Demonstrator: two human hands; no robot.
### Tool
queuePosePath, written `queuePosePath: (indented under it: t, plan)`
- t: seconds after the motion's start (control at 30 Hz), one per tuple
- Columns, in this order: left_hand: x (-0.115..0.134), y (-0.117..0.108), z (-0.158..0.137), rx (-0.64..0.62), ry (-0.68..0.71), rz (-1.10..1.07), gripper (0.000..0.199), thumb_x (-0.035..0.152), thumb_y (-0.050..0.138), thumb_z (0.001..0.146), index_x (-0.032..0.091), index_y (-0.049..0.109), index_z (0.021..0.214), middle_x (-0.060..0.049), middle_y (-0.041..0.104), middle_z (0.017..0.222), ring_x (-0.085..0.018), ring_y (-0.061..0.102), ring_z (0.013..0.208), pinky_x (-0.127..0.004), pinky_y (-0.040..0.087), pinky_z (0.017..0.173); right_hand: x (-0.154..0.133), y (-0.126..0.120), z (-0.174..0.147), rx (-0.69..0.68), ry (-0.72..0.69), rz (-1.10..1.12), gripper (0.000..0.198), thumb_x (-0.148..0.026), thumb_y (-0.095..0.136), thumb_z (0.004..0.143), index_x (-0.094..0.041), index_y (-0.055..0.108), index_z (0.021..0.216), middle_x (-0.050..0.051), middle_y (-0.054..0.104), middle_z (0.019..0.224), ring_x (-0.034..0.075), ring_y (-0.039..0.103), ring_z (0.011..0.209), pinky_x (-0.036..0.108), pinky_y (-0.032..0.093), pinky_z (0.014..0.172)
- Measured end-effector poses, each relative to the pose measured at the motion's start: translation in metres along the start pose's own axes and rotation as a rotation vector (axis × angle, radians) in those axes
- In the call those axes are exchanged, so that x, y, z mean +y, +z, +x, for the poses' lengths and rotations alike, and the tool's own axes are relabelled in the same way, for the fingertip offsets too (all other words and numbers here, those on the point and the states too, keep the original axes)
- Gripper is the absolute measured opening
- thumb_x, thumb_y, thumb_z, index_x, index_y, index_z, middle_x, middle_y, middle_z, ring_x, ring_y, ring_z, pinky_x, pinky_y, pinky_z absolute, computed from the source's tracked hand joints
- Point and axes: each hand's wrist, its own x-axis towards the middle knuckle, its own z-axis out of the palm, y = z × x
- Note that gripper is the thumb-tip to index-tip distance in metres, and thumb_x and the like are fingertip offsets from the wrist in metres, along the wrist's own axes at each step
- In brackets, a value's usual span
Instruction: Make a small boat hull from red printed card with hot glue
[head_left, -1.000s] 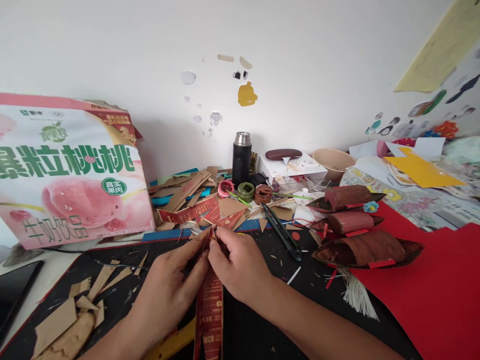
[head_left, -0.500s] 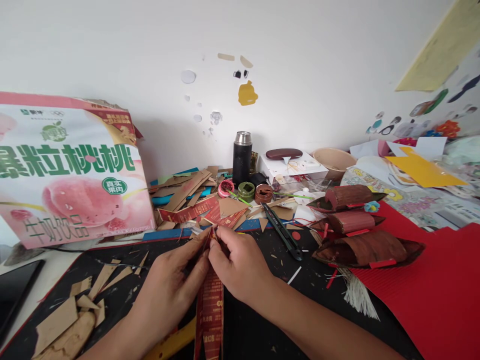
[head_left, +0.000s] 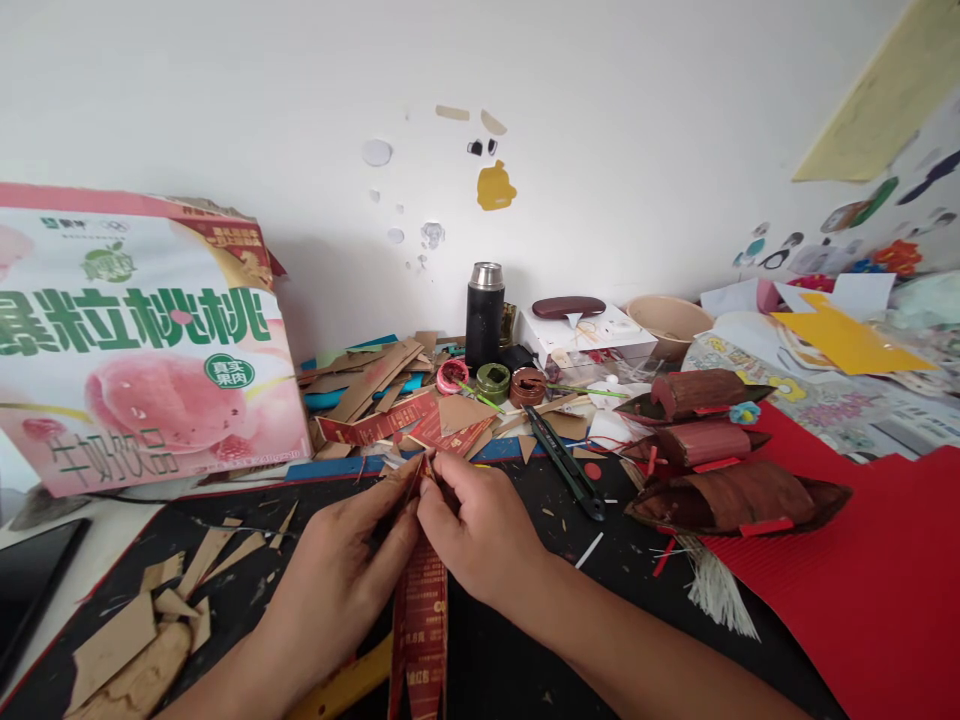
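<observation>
A long piece of red printed cardboard runs toward me, its far tip pinched between both hands. My left hand is closed on the left side of that tip, thumb and fingers pressed together. From the right, my right hand closes on the same tip with thumb and forefinger. The fingers partly cover the pinched end, so its exact fold cannot be made out. Under my left wrist lies a yellow tool or strip, partly hidden. A dark utility knife lies to the right of my hands.
Cardboard scraps lie at left, near a pink drink carton. Behind the hands are open paint jars and a black thermos. Three brown model boats stand at right by red corrugated sheet.
</observation>
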Motion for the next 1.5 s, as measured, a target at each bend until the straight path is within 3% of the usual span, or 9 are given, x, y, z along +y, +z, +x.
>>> queuePosePath:
  t: [0.87,1.5]
  plan:
    - [-0.0003,0.0014,0.0009,-0.003,-0.004,-0.003,0.041,0.036,0.053,0.103,0.015,0.074,0.131,-0.008,0.083,0.119,-0.026,0.081,0.102,-0.025,0.065,0.080,0.0009,0.0003,-0.0010,-0.004,0.002,0.009,0.019,-0.019,0.050,0.094,-0.022,0.045,0.076,-0.005,0.050,0.063,0.012,0.044,0.055,0.026,0.028,0.056]
    - [0.0000,0.0005,-0.0009,-0.011,-0.038,-0.004,0.039,0.037,0.055,0.101,0.022,0.074,0.132,-0.005,0.084,0.116,-0.026,0.082,0.100,-0.028,0.066,0.079,-0.0015,-0.0006,-0.0008,-0.016,0.036,-0.012,0.019,-0.021,0.050,0.094,-0.022,0.045,0.076,-0.004,0.052,0.064,0.013,0.045,0.056,0.026,0.028,0.056]
